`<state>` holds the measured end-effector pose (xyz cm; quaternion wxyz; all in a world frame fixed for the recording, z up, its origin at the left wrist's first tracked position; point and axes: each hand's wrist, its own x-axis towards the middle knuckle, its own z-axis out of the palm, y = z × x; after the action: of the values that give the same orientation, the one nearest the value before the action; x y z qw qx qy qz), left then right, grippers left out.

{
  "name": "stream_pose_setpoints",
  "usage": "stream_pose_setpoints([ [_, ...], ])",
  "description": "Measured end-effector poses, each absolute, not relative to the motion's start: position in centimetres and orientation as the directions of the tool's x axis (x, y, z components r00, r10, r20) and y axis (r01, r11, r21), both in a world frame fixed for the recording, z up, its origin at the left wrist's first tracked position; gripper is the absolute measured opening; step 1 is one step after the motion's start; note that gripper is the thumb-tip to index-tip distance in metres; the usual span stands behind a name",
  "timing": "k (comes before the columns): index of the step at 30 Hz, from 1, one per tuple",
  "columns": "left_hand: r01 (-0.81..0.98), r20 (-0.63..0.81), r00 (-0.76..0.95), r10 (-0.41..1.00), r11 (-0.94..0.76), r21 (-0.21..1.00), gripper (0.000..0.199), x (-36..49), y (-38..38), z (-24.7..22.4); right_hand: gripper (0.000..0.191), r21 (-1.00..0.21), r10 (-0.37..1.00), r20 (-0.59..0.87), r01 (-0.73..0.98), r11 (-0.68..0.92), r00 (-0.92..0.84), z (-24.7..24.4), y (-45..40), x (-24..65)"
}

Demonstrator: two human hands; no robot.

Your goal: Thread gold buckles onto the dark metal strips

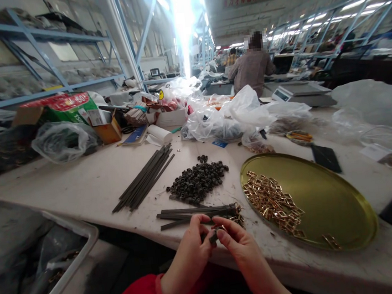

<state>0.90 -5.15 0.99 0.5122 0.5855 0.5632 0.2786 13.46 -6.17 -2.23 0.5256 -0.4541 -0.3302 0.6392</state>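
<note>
Left hand [194,243] and right hand [241,246] are held close together at the near edge, thumbs and fingers closed. They are backed by the long white table [65,190], which is best used as a steady base, wrists low. To the right, an oval gold tray [333,190] is set within easy reach. Long dark strips [147,178] are laid roughly parallel; neat alignment should let single strips be picked up cleanly. Beyond the fingers, a smaller bundle of strips [188,211] is seen with gold fittings at its right end, and is best left undisturbed by the knuckles. Black loops [199,178] are heaped behind it, while gold buckles [271,200] are gathered in the tray's near-left part. Clamped between the fingertips is a small dark piece [213,238], its exact form hidden; it is best pinched near its end, with even thumb pressure, so that twisting is avoided.
</note>
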Motion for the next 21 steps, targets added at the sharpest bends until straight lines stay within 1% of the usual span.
stream_pose_setpoints([
  [1, 0.350, -0.254, 0.228, 0.940, 0.164, 0.922, 0.020, 0.8, -5.2, 0.9, 0.041, -0.897, 0.970, -0.243, -0.379, -0.226, -0.003, -2.3, -6.1, 13.4],
  [4, 0.308, -0.266, 0.286, 0.921, 0.174, 0.935, 0.023, 0.7, -5.4, 1.0, 0.041, -0.896, 0.964, -0.262, -0.382, -0.227, 0.041, -2.6, -5.9, 13.3],
  [7, 0.375, -0.241, 0.295, 0.925, 0.119, 0.919, 0.015, 0.7, -5.5, 1.1, 0.040, -0.889, 0.963, -0.270, -0.388, -0.243, 0.016, -2.7, -6.0, 13.3],
  [9, 0.417, -0.238, 0.281, 0.930, 0.105, 0.903, 0.012, 0.6, -5.4, 1.0, 0.043, -0.870, 0.956, -0.294, -0.409, -0.274, -0.016, -2.6, -6.1, 13.4],
  [11, 0.430, -0.264, 0.268, 0.926, 0.130, 0.893, 0.009, 0.6, -5.4, 0.7, 0.044, -0.857, 0.942, -0.322, -0.396, -0.330, -0.090, -2.5, -6.3, 13.7],
  [14, 0.454, -0.289, 0.246, 0.925, 0.153, 0.878, 0.004, 0.4, -5.5, 0.3, 0.039, -0.855, 0.924, -0.333, -0.352, -0.381, -0.189, -2.6, -6.5, 13.8],
  [17, 0.479, -0.311, 0.248, 0.917, 0.164, 0.863, 0.007, 0.4, -5.8, 0.3, 0.036, -0.860, 0.938, -0.300, -0.376, -0.344, -0.171, -2.8, -6.8, 13.7],
  [21, 0.508, -0.338, 0.255, 0.906, 0.172, 0.844, 0.009, 0.4, -6.2, 0.8, 0.029, -0.903, 0.964, -0.235, -0.338, -0.265, -0.127, -2.8, -7.4, 13.7],
])
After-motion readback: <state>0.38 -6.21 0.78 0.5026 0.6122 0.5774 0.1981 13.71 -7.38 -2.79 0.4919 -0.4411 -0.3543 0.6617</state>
